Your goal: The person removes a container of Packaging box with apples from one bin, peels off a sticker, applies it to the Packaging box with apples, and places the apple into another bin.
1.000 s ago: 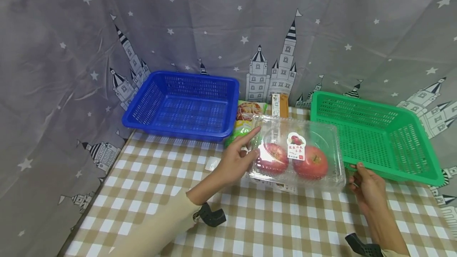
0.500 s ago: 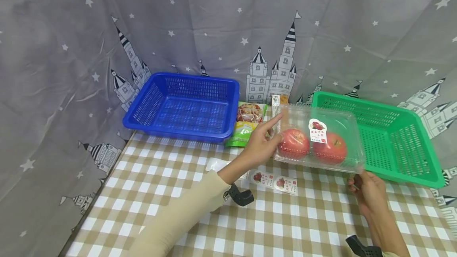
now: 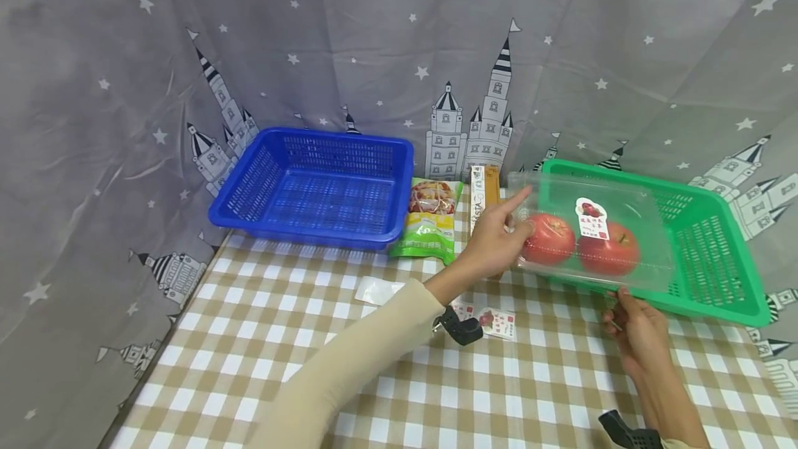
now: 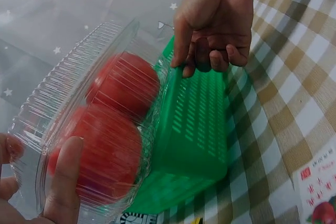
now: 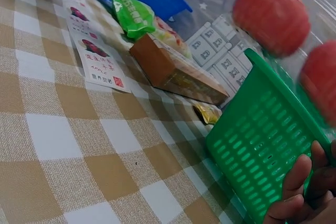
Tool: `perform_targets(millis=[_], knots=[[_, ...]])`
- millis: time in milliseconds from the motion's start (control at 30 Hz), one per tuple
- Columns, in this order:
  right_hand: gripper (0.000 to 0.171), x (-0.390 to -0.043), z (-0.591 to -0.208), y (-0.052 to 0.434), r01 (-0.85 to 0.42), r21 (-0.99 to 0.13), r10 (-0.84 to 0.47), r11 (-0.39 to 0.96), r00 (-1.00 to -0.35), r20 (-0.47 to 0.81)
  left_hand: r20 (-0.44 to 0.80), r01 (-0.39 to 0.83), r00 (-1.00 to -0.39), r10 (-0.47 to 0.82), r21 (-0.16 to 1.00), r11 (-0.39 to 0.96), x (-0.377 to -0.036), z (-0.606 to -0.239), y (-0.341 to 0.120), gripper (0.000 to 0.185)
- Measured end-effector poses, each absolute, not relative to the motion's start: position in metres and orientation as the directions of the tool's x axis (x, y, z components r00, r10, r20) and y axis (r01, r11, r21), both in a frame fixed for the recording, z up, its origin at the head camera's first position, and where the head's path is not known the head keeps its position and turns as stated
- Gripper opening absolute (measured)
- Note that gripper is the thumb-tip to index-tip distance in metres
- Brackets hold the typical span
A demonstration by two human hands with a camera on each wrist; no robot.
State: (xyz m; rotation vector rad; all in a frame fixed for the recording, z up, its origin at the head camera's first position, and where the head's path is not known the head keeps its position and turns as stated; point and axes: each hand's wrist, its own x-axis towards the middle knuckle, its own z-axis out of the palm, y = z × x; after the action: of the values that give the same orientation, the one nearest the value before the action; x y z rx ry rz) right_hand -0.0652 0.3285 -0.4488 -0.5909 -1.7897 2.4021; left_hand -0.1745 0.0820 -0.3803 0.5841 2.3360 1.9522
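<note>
My left hand (image 3: 495,238) grips the left end of a clear plastic clamshell box (image 3: 651,258), its thumb (image 4: 65,174) across the side in the left wrist view. Two red apples (image 3: 548,240) show through the plastic, and a white apple sticker (image 3: 591,219) is on the lid. The clamshell is held tilted over the near left part of a green plastic basket (image 3: 717,248). At that basket's near rim is my right hand (image 3: 639,328); the left wrist view shows its thumb and forefinger pinching the rim, other fingers curled beneath.
A blue basket (image 3: 305,233) stands at the back left. Between the baskets lie a green food pouch (image 3: 430,227) and a long brown-ended box (image 5: 173,72). A strip of apple stickers (image 3: 497,323) lies on the checked tablecloth (image 3: 530,393), partly under my left arm. A curtain hangs behind.
My left hand has carried the clamshell of apples rightward and slightly back, from in front of the long box to over the green basket. My right hand has stayed at the basket's rim.
</note>
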Motion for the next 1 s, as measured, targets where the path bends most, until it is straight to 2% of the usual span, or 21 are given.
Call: perform_targets(millis=[500, 1000], knots=[[0.029, -0.064, -0.45, 0.328, 0.121, -0.935, 0.257, -0.333, -0.943, -0.213, 0.126, 0.217, -0.938, 0.323, 0.941, 0.261, -0.182, -0.372, 0.134, 0.059], [0.03, -0.063, -0.451, 0.328, 0.135, -0.935, 0.247, -0.328, -0.943, -0.222, 0.127, 0.258, -0.931, 0.343, 0.892, 0.37, -0.182, -0.379, 0.162, 0.059]])
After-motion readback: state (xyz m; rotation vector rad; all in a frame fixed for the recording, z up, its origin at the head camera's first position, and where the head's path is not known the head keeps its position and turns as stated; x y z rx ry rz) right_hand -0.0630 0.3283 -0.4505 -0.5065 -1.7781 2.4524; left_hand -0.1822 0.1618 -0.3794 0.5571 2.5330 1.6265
